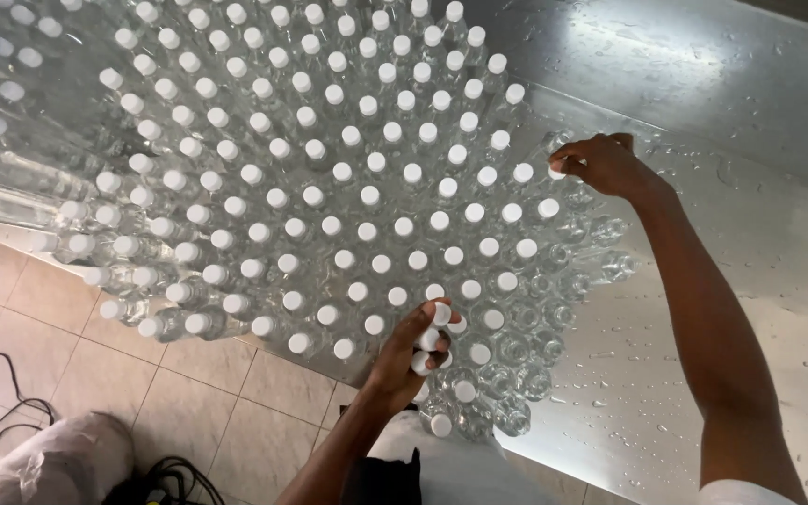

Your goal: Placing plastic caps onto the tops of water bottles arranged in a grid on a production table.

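I see left hand [413,346] at 6 o'clock, fingers curled round spare white caps [434,329]. Right hand [600,161] at 2 o'clock pinches cap [557,172] onto clear bottle [580,196]. Best press straight down, keep wet steel table [703,84] from tipping neighbours.

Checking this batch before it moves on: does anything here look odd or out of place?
Yes. Uncapped bottles line the block's right edge, unlike the white-capped rest. Water droplets dot the steel table.
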